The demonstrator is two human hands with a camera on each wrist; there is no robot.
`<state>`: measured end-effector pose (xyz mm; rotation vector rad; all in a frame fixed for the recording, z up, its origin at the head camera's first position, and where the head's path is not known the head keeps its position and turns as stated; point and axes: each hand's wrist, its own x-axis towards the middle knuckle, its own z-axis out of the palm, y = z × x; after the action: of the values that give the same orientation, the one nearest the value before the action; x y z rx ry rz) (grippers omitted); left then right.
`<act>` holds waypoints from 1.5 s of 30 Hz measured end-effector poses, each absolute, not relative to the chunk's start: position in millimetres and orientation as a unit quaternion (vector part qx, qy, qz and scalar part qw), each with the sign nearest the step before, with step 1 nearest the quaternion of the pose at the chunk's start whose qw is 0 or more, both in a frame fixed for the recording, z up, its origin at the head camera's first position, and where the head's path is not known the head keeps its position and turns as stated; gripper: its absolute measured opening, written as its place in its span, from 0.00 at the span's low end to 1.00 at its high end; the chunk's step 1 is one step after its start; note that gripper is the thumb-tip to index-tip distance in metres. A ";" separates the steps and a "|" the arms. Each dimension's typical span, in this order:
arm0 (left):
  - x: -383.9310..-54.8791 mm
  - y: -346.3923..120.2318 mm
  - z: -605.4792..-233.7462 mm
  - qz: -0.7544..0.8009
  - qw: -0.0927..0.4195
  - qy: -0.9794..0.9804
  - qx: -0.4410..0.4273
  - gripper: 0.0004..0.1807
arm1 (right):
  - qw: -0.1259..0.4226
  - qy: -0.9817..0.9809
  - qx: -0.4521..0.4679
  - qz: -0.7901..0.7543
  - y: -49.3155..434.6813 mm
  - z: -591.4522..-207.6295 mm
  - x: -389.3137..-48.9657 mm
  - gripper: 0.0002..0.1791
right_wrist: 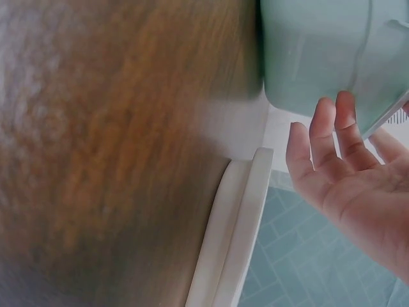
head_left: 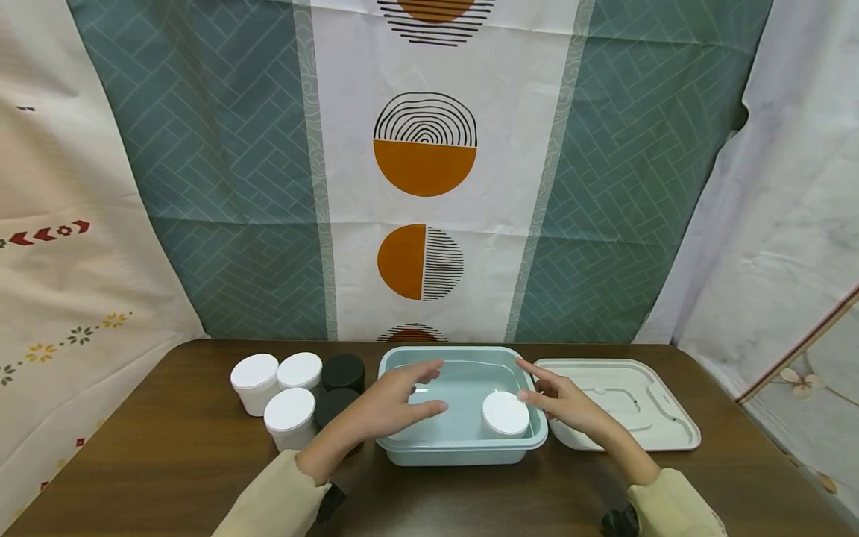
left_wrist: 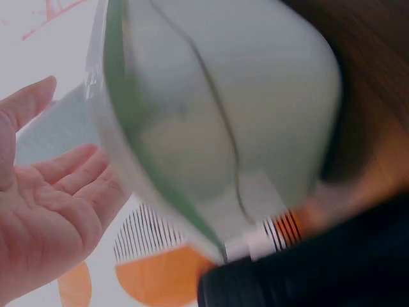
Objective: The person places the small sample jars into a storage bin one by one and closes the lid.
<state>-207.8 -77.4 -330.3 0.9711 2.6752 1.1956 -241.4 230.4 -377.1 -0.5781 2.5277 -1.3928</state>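
Observation:
A pale blue plastic bin (head_left: 463, 453) stands on the table, and one white-lidded tub (head_left: 505, 414) sits inside it at the front right. My left hand (head_left: 396, 399) hovers over the bin's left side, thumb and fingers spread apart with nothing between them. In the left wrist view, the palm of that hand (left_wrist: 54, 211) shows beside the bin wall (left_wrist: 211, 115). My right hand (head_left: 567, 403) is at the bin's right rim, its thumb tip close to the white tub's lid. The right wrist view has its fingers loosely bent, overlapping the bin's side (right_wrist: 313, 57), and holding nothing.
Left of the bin stand three white tubs (head_left: 290, 410) and black ones (head_left: 344, 373), partly behind my left forearm. A whitish bin lid (head_left: 631, 399) lies flat to the right, under my right forearm. The brown table (head_left: 168, 447) ends at a patterned curtain (head_left: 429, 313).

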 end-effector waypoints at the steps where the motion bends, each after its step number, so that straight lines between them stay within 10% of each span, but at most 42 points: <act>1: -207.6 -83.9 -329.6 0.395 0.017 0.865 0.309 0.32 | 0.098 0.855 -0.195 -0.470 230.6 -377.1 -241.3 0.35; 24: -203.2 -228.6 -328.2 0.359 -0.186 0.906 0.124 0.32 | 0.113 0.854 -0.183 -0.474 230.2 -374.0 -238.7 0.36; 34: -210.6 -282.0 -341.1 0.308 -0.199 0.929 0.045 0.37 | 0.116 0.854 -0.180 -0.475 230.5 -374.1 -239.4 0.36; 45: -220.9 -304.4 -353.7 0.262 -0.100 0.960 0.003 0.46 | 0.117 0.854 -0.179 -0.474 229.5 -373.4 -239.9 0.37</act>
<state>-220.9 -304.4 -353.7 0.0112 3.2250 0.8789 -239.9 229.5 -373.4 -0.5226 2.5003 -1.3891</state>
